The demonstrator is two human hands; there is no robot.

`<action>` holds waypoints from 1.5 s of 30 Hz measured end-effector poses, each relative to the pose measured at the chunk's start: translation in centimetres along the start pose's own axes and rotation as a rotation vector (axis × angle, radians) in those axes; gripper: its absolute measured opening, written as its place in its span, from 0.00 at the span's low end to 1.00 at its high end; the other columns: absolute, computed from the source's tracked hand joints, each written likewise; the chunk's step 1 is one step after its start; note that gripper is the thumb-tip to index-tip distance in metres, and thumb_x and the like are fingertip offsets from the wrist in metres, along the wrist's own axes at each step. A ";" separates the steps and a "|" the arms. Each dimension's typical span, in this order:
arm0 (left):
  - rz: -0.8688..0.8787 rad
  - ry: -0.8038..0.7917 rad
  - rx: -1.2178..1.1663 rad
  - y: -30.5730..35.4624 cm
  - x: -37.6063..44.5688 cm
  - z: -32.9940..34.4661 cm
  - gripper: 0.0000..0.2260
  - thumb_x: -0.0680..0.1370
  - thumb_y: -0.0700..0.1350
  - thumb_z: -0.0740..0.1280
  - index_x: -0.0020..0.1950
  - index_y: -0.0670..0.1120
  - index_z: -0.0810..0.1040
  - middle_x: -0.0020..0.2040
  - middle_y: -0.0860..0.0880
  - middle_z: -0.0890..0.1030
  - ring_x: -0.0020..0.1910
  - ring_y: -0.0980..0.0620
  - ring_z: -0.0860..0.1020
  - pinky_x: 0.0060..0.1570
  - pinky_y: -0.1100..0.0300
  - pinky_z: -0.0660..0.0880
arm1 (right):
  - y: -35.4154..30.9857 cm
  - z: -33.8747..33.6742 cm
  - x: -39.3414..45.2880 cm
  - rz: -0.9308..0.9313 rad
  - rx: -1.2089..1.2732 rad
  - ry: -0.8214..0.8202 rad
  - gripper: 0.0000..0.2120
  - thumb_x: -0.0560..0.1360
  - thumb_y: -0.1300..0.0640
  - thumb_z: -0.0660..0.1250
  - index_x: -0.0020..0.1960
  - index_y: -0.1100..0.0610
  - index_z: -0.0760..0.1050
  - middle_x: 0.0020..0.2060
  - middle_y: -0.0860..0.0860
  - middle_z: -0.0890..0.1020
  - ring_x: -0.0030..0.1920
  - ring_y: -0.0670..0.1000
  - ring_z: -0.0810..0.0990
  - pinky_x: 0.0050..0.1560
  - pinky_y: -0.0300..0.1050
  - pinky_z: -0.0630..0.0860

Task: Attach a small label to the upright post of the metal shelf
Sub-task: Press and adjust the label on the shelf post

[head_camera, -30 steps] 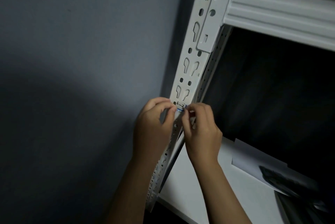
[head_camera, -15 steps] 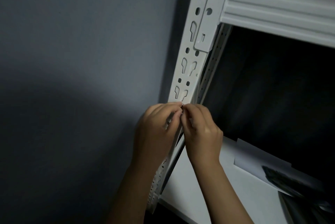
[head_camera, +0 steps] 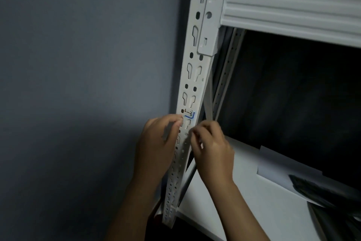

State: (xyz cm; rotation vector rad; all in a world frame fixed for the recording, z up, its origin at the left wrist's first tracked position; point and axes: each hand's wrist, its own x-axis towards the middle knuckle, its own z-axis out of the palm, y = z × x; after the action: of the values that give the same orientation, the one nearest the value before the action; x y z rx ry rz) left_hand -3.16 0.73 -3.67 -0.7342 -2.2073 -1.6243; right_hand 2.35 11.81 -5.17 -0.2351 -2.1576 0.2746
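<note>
On the front face of the white post, just above my fingers, sits the label: small, white, with a handwritten mark and a blue corner line. It lies flat between two rows of slots, partly over them, as far as I can tell.

Left hand: fingers curled, tips at the post's left edge, touching or nearly touching the label's lower left corner. Whether they pinch anything I cannot tell.

Right hand: fingers curled toward the post's right edge, a little lower, apart from the label. It appears to hold nothing, though blur makes this uncertain.

Key relation: label lies up and slightly right of my left fingertips, up and left of my right hand. Left hand is nearer. Post's long axis runs up and slightly right; label's longer side runs across it.

Judgement: label looks placed; pressing it down may remain.

Shelf board lies low at right.
</note>
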 end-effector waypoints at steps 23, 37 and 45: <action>-0.119 0.197 0.018 3.0 0.0 2.2 0.05 0.76 0.44 0.68 0.49 0.47 0.82 0.47 0.52 0.79 0.44 0.58 0.78 0.46 0.62 0.77 | -1.6 -1.3 1.9 0.740 1.064 0.185 0.05 0.77 0.63 0.66 0.47 0.55 0.80 0.40 0.44 0.83 0.42 0.40 0.82 0.42 0.31 0.76; -0.308 0.237 -0.170 3.9 1.1 3.3 0.06 0.73 0.42 0.72 0.40 0.52 0.80 0.38 0.55 0.82 0.37 0.65 0.79 0.38 0.74 0.72 | -0.7 0.0 2.7 0.854 1.304 0.113 0.05 0.79 0.64 0.61 0.49 0.62 0.76 0.43 0.46 0.85 0.47 0.45 0.84 0.48 0.37 0.80; -0.354 0.238 -0.240 4.9 0.9 3.5 0.03 0.73 0.40 0.72 0.42 0.49 0.82 0.37 0.57 0.81 0.34 0.67 0.78 0.33 0.76 0.70 | -0.5 0.1 2.4 0.817 1.255 0.071 0.07 0.79 0.62 0.62 0.46 0.53 0.77 0.49 0.46 0.84 0.51 0.45 0.82 0.47 0.37 0.78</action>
State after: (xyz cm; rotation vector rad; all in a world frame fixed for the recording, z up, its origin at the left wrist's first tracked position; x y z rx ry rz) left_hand -0.98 5.33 -0.41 -0.1908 -2.0767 -2.0511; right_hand 0.95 12.00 -3.22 -0.3501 -1.3486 1.9150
